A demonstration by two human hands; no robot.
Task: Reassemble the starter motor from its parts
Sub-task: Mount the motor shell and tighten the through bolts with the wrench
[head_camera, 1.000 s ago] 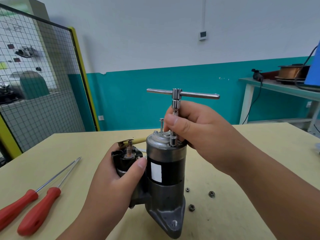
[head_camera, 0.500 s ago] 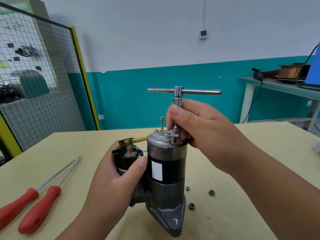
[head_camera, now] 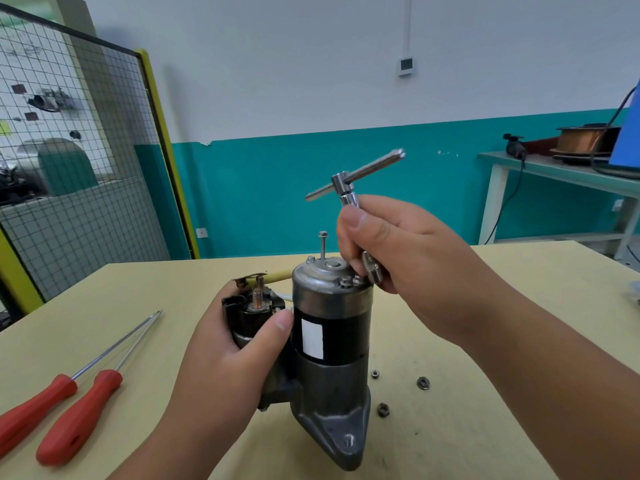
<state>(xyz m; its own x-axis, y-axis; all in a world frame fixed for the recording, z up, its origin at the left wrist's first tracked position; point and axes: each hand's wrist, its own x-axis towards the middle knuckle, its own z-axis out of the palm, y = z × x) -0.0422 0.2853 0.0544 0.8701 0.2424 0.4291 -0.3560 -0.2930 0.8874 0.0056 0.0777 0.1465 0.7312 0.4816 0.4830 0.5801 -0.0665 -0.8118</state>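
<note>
The starter motor point(head_camera: 330, 337) stands upright on the yellow table point(head_camera: 485, 427), nose casting down. My left hand point(head_camera: 235, 355) grips the black solenoid point(head_camera: 254, 311) on the motor's left side. My right hand point(head_camera: 408, 258) holds a chrome T-handle socket wrench point(head_camera: 349, 183), tilted, with its socket end just off the right rim of the silver end cap point(head_camera: 330, 275). A seated bolt head point(head_camera: 345, 280) shows on the cap's near edge. A long through bolt point(head_camera: 322, 244) sticks up at the cap's back.
Two red-handled screwdrivers point(head_camera: 62, 414) lie at the left of the table. Three loose nuts point(head_camera: 423, 382) lie to the right of the motor's base. A wire-mesh guard point(head_camera: 79, 168) stands behind left; a bench point(head_camera: 554, 174) with a wire spool stands at right.
My right hand has lifted the T-handle wrench off the near bolt and tilted it to the right; before it stood upright on the bolt. My left hand has not moved.
</note>
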